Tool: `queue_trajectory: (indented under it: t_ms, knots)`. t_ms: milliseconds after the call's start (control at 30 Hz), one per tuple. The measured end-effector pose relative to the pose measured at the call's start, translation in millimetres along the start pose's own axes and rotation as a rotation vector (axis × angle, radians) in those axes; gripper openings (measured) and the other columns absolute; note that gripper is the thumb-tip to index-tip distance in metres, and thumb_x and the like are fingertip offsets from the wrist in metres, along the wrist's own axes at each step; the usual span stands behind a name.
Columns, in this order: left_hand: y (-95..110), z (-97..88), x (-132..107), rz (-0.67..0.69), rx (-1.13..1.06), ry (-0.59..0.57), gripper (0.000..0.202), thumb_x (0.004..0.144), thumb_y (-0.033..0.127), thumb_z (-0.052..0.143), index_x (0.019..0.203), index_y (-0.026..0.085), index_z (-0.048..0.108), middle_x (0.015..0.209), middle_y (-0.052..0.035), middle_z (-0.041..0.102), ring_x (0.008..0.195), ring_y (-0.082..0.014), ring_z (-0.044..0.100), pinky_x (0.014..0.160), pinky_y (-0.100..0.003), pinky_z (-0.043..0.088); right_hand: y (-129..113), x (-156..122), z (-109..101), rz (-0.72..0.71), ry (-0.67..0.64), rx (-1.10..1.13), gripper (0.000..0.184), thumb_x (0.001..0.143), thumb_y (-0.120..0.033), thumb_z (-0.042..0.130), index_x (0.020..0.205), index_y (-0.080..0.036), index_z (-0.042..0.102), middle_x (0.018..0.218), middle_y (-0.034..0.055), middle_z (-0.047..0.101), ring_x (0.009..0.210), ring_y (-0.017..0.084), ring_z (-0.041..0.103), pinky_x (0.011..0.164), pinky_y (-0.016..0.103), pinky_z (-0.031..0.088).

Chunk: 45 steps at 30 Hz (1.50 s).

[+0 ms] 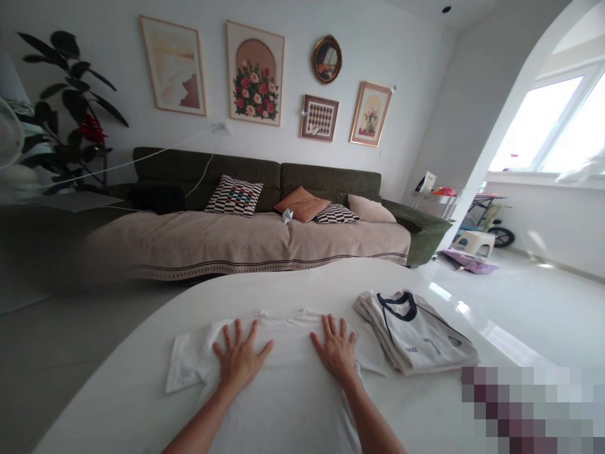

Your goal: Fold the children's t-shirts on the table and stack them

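Note:
A white T-shirt (283, 391) lies spread out on the white table, its neckline toward the sofa and its sleeves out to both sides. Flat on its left shoulder area rests my left hand (240, 358), fingers spread. My right hand (336, 348) presses on the opposite shoulder, its fingers also apart. Neither hand grips the cloth. Just right of the shirt sits a stack of folded clothes (420, 334), topped by a light jersey with a dark collar and a number 7. The right sleeve reaches up to this stack.
The glossy white table (142, 353) has a rounded edge. Beyond it stands a green sofa (326, 180) with a beige cover and several cushions. A pixelated patch (520, 410) hides the lower right corner. A white stool (475, 241) stands farther right on the floor.

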State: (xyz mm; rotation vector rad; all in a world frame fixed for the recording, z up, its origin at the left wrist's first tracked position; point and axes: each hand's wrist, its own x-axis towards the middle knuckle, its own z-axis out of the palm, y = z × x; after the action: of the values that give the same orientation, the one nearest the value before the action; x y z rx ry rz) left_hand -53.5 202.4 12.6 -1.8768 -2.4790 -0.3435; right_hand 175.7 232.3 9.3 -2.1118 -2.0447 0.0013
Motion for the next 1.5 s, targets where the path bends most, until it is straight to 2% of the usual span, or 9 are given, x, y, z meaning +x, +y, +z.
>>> queue_trajectory:
  t_ms: [300, 600, 1500]
  knots:
    - [-1.8, 2.5, 3.0, 0.014, -0.005, -0.009, 0.074, 0.072, 0.07, 0.028, 0.134, 0.029, 0.03, 0.143, -0.0146, 0.021, 0.129, -0.0419, 0.006, 0.093, -0.063, 0.005, 0.4, 2.0, 3.0, 0.01, -0.011, -0.021, 0.068, 0.082, -0.063, 0.018, 0.138, -0.023, 0.019, 0.144, 0.0036, 0.021, 0.131, 0.031, 0.005, 0.098, 0.055, 0.008]
    - [-1.1, 4.8, 3.2, 0.004, 0.027, 0.01, 0.073, 0.071, 0.071, 0.03, 0.132, 0.032, 0.032, 0.143, -0.0141, 0.023, 0.129, -0.0413, 0.008, 0.093, -0.063, 0.009, 0.7, 2.4, 2.9, 0.01, -0.021, -0.026, 0.068, 0.082, -0.062, 0.018, 0.138, -0.024, 0.018, 0.144, 0.0035, 0.022, 0.131, 0.03, 0.005, 0.098, 0.055, 0.009]
    - [0.5, -4.8, 1.6, 0.004, 0.026, -0.032, 0.071, 0.073, 0.07, 0.031, 0.133, 0.032, 0.03, 0.144, -0.0139, 0.021, 0.13, -0.0406, 0.008, 0.094, -0.062, 0.011, 1.4, 1.8, 1.9, 0.004, -0.007, -0.014, 0.067, 0.082, -0.061, 0.02, 0.137, -0.024, 0.019, 0.143, 0.0031, 0.022, 0.13, 0.032, 0.007, 0.098, 0.057, 0.01]
